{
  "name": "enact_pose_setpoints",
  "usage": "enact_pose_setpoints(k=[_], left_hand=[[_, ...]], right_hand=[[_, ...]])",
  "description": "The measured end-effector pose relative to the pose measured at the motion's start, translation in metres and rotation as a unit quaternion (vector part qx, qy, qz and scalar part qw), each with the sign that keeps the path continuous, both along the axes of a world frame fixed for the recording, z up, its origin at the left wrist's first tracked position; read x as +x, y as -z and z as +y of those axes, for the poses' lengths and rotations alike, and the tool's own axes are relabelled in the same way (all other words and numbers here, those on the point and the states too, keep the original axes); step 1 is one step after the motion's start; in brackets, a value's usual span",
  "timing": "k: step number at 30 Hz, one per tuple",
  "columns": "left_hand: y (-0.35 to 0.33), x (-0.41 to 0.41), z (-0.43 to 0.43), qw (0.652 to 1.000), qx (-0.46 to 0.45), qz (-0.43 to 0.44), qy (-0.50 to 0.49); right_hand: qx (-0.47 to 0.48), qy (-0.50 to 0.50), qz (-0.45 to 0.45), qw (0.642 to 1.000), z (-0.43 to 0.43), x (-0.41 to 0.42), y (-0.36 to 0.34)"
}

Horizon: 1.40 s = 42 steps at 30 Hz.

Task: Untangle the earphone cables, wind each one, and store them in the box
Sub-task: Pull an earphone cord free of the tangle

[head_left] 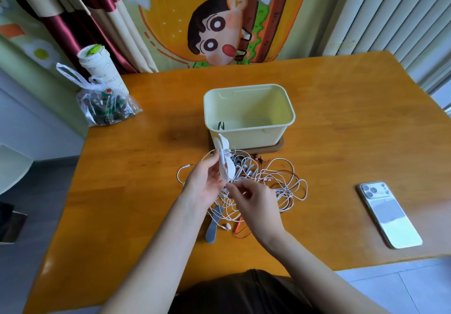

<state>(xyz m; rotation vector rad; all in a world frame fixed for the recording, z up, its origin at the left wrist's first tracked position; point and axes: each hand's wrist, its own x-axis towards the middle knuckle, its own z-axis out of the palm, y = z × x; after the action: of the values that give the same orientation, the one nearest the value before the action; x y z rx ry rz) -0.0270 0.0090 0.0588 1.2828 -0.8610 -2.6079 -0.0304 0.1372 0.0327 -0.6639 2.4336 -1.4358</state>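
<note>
One box (pixel 244 139): pale yellow plastic, rectangular with rounded corners, open-topped, standing on a brown base (pixel 278 145) on the orange wooden table (pixel 146 155). A small dark item lies in its near-left corner, too small to identify.

One tangle of cables (pixel 280 179): thin, mostly white with a few red strands, lying loose on the table just in front of the box; the individual earphones cannot be counted. One white earbud (pixel 228 226) lies at the tangle's near edge.

Left hand (pixel 202 182): raised in front of the box, palm turned inward, fingers and thumb gripping flat, paddle-shaped white straps (pixel 225 164), apparently two, held upright. Right hand (pixel 256 201): fingers curled, tips pinching a white strand of the cables at the straps' lower end.

One grey strap (pixel 213 228) lies flat nearer than the tangle. One white phone (pixel 388 213) lies face down, well right of the box. One clear plastic bag (pixel 107 108) and one paper cup (pixel 102 69) stand left of the box.
</note>
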Motion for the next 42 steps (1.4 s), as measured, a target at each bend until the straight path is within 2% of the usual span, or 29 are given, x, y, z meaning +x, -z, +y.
enact_pose_setpoints(k=[3, 6, 8, 11, 13, 14, 16, 19, 23, 32, 37, 42], left_hand=[[-0.008, 0.002, -0.002, 0.999, 0.009, 0.028, 0.012], [-0.014, 0.008, -0.003, 0.990, -0.026, 0.061, 0.128], [-0.014, 0.012, -0.004, 0.970, -0.079, 0.073, 0.219], [-0.015, 0.015, -0.006, 0.918, -0.238, 0.033, 0.317], [-0.013, 0.017, -0.009, 0.852, -0.358, -0.021, 0.382], [-0.009, 0.017, -0.011, 0.822, -0.399, -0.037, 0.405], [0.000, 0.018, -0.012, 0.797, -0.434, -0.057, 0.416], [0.007, 0.018, -0.010, 0.798, -0.455, -0.079, 0.387], [0.014, 0.021, -0.008, 0.832, -0.441, -0.086, 0.326], [0.017, 0.024, -0.004, 0.860, -0.408, -0.052, 0.302], [0.010, 0.024, -0.003, 0.880, -0.392, -0.042, 0.266], [0.007, 0.022, -0.006, 0.870, -0.417, -0.054, 0.258]], right_hand=[[-0.006, -0.003, -0.054, 0.999, 0.008, -0.003, 0.004], [-0.006, 0.013, -0.051, 0.999, 0.014, -0.021, 0.002], [0.021, 0.008, -0.031, 0.999, 0.017, -0.037, 0.003], [0.076, -0.042, 0.008, 0.996, 0.023, -0.059, 0.003], [0.108, -0.071, 0.034, 0.991, 0.026, -0.072, -0.002], [0.120, -0.087, 0.042, 0.988, 0.026, -0.077, -0.006], [0.136, -0.116, 0.044, 0.983, 0.024, -0.084, -0.013], [0.146, -0.122, 0.045, 0.981, 0.022, -0.088, -0.018], [0.149, -0.098, 0.055, 0.983, 0.019, -0.090, -0.018], [0.138, -0.060, 0.046, 0.987, 0.016, -0.090, -0.022], [0.129, -0.038, 0.074, 0.988, 0.015, -0.089, -0.025], [0.121, -0.056, 0.095, 0.987, 0.008, -0.082, -0.032]])
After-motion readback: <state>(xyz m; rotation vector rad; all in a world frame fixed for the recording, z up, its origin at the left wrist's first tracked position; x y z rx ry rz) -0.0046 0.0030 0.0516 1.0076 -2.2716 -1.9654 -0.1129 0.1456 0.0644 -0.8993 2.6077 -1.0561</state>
